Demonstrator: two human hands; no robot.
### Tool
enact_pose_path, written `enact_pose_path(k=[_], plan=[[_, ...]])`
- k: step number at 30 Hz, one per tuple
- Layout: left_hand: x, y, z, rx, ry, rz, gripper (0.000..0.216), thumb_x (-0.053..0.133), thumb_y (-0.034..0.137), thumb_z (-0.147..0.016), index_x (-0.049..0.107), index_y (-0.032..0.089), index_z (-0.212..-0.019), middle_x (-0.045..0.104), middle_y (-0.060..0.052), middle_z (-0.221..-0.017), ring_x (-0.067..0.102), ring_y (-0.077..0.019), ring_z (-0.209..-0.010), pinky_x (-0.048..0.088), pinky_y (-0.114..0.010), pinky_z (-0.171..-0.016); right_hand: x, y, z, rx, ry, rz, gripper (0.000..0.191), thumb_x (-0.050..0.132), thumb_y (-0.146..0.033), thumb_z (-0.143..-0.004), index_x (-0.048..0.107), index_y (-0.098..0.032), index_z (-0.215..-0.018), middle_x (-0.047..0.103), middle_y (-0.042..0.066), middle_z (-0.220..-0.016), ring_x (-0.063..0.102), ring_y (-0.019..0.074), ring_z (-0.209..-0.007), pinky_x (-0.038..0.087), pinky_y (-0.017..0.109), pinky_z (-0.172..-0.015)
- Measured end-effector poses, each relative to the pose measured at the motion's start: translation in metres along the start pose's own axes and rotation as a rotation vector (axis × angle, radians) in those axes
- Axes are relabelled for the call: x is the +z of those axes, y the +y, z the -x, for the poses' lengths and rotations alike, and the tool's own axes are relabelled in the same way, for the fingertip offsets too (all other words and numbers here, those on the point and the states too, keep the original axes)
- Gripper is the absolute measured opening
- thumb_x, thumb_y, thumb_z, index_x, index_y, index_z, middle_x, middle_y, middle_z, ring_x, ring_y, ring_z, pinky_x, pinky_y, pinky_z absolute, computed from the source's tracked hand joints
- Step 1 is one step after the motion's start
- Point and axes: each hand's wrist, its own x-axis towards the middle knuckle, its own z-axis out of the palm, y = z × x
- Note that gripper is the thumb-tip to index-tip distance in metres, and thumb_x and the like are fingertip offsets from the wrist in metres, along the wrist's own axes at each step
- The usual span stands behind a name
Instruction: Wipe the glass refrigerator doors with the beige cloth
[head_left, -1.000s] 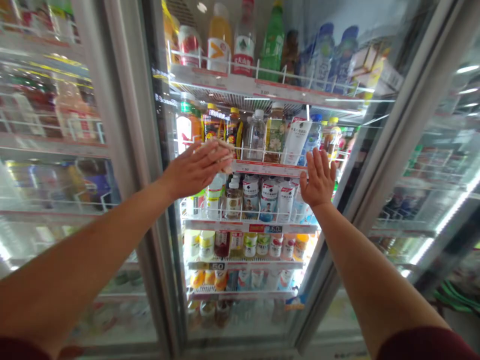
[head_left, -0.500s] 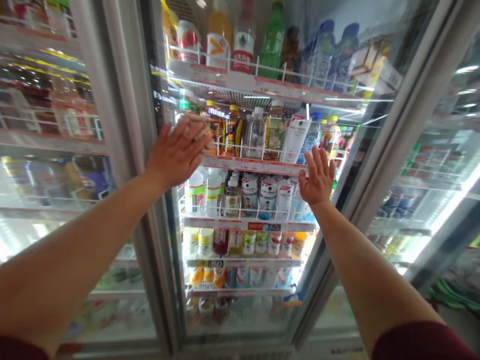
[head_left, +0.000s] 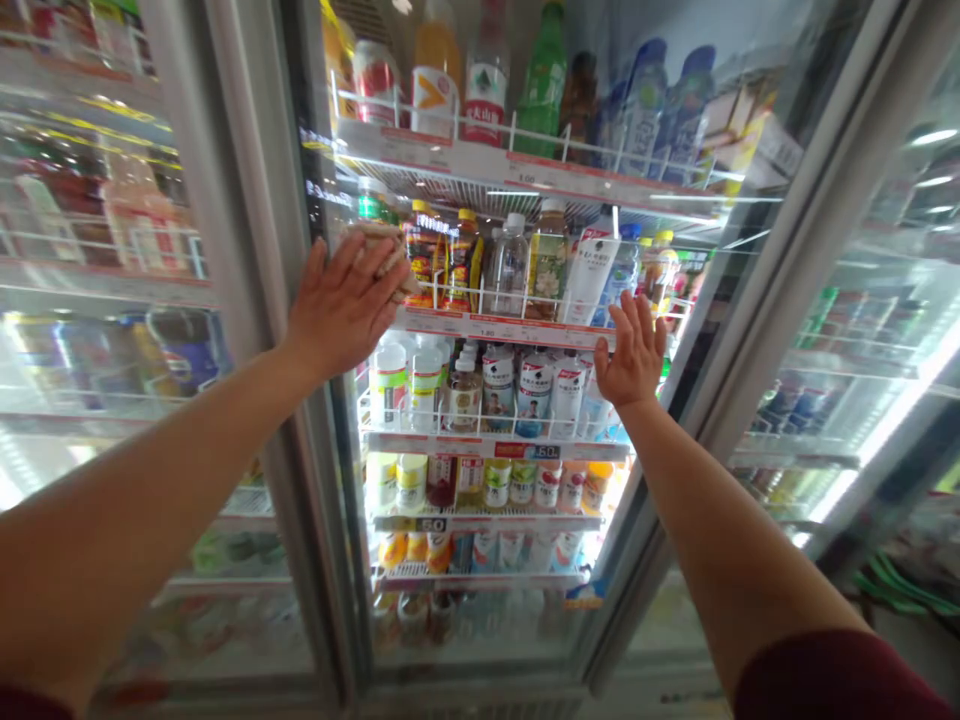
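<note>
My left hand [head_left: 341, 300] lies nearly flat over a pale, crumpled cloth [head_left: 394, 245], holding it against the glass door [head_left: 480, 655] of a drinks fridge. Part of the cloth shows past the fingers; the rest is hidden under the hand. On the right side of the same door, my right hand [head_left: 632, 350] is raised with its fingers spread and nothing in it. Its palm faces the glass, apparently resting on it. Behind the glass, between the two hands, stand a clear bottle [head_left: 508, 265] and a white-labelled bottle [head_left: 592, 270].
Several shelves of bottles fill the fridge, with a green bottle [head_left: 544, 80] on the top one. Metal door frames run down the left [head_left: 259, 200] and the right [head_left: 795, 250]. More stocked fridge sections flank them. Green cord-like strands [head_left: 900, 590] lie at the lower right.
My left hand has slid slightly left with the cloth, closer to the door frame. The right hand stays in almost the same spot.
</note>
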Motion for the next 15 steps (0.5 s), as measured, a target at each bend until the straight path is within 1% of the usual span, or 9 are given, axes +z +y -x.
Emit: enact_pose_path(k=[2, 3, 5, 7, 8, 10, 12, 14, 15], plan=[[0.007, 0.011, 0.008, -0.048, 0.021, -0.009, 0.048, 0.041, 0.038, -0.111, 0.044, 0.020, -0.155, 0.022, -0.003, -0.174, 0.008, -0.0337, -0.161, 0.008, -0.063, -0.132, 0.000, 0.000, 0.000, 0.003, -0.015, 0.000, 0.057, 0.036, -0.041, -0.103, 0.046, -0.021, -0.156, 0.048, 0.011, -0.163, 0.031, 0.0261, -0.158, 0.022, 0.054, -0.129], [0.010, 0.016, 0.014, -0.020, 0.011, -0.013, 0.047, 0.042, 0.038, -0.111, 0.046, 0.021, -0.154, 0.023, -0.003, -0.174, 0.006, -0.0338, -0.161, 0.008, -0.062, -0.132, 0.000, 0.000, 0.000, 0.002, -0.020, -0.001, 0.058, 0.035, -0.041, -0.103, 0.045, -0.021, -0.157, 0.048, 0.011, -0.163, 0.031, 0.0262, -0.158, 0.021, 0.055, -0.129], [0.015, 0.021, 0.024, 0.109, -0.049, -0.021, 0.045, 0.045, 0.037, -0.110, 0.047, 0.027, -0.154, 0.027, -0.001, -0.172, 0.005, -0.0298, -0.162, 0.006, -0.061, -0.133, 0.000, 0.000, 0.000, -0.004, -0.016, 0.002, 0.059, 0.035, -0.041, -0.103, 0.044, -0.021, -0.158, 0.047, 0.011, -0.163, 0.031, 0.0263, -0.158, 0.021, 0.054, -0.129], [0.013, 0.015, 0.025, 0.227, -0.118, -0.021, 0.045, 0.047, 0.034, -0.110, 0.046, 0.032, -0.155, 0.034, 0.002, -0.169, 0.009, -0.0236, -0.162, 0.002, -0.059, -0.133, 0.000, 0.000, 0.000, -0.013, 0.002, 0.011, 0.059, 0.034, -0.041, -0.103, 0.044, -0.020, -0.158, 0.048, 0.011, -0.163, 0.032, 0.0263, -0.158, 0.022, 0.054, -0.129], [0.010, 0.009, 0.021, 0.240, -0.136, -0.021, 0.045, 0.045, 0.034, -0.110, 0.045, 0.032, -0.155, 0.036, 0.004, -0.168, 0.010, -0.0217, -0.162, -0.001, -0.058, -0.133, 0.000, -0.001, 0.000, -0.016, 0.008, 0.015, 0.059, 0.034, -0.041, -0.103, 0.044, -0.020, -0.158, 0.048, 0.011, -0.163, 0.033, 0.0263, -0.158, 0.023, 0.054, -0.129], [0.003, -0.002, 0.010, 0.171, -0.110, -0.027, 0.045, 0.041, 0.035, -0.111, 0.045, 0.030, -0.155, 0.034, 0.005, -0.169, 0.012, -0.0226, -0.161, -0.008, -0.058, -0.131, 0.000, 0.000, 0.000, -0.011, 0.009, 0.018, 0.059, 0.034, -0.041, -0.103, 0.045, -0.021, -0.158, 0.048, 0.011, -0.163, 0.034, 0.0264, -0.157, 0.023, 0.054, -0.129], [0.000, -0.004, 0.001, 0.060, -0.036, -0.032, 0.047, 0.040, 0.038, -0.111, 0.043, 0.027, -0.156, 0.027, 0.003, -0.172, 0.011, -0.0261, -0.161, -0.011, -0.059, -0.130, 0.000, 0.000, 0.000, -0.009, 0.003, 0.014, 0.059, 0.035, -0.041, -0.103, 0.044, -0.022, -0.158, 0.048, 0.011, -0.163, 0.034, 0.0266, -0.157, 0.023, 0.055, -0.129], [0.003, 0.005, 0.002, -0.015, 0.030, -0.030, 0.050, 0.045, 0.040, -0.110, 0.041, 0.026, -0.159, 0.019, -0.001, -0.174, 0.006, -0.0292, -0.162, -0.008, -0.060, -0.131, 0.001, 0.001, 0.000, -0.010, 0.008, 0.005, 0.059, 0.036, -0.041, -0.103, 0.045, -0.021, -0.157, 0.048, 0.011, -0.163, 0.034, 0.0266, -0.157, 0.023, 0.055, -0.128], [0.006, 0.013, 0.006, -0.020, 0.042, -0.025, 0.052, 0.048, 0.040, -0.110, 0.040, 0.027, -0.159, 0.017, -0.003, -0.175, 0.004, -0.0302, -0.162, -0.006, -0.062, -0.131, 0.002, 0.001, 0.000, -0.010, 0.009, 0.000, 0.058, 0.037, -0.041, -0.103, 0.045, -0.021, -0.157, 0.048, 0.011, -0.163, 0.034, 0.0267, -0.158, 0.024, 0.055, -0.128]])
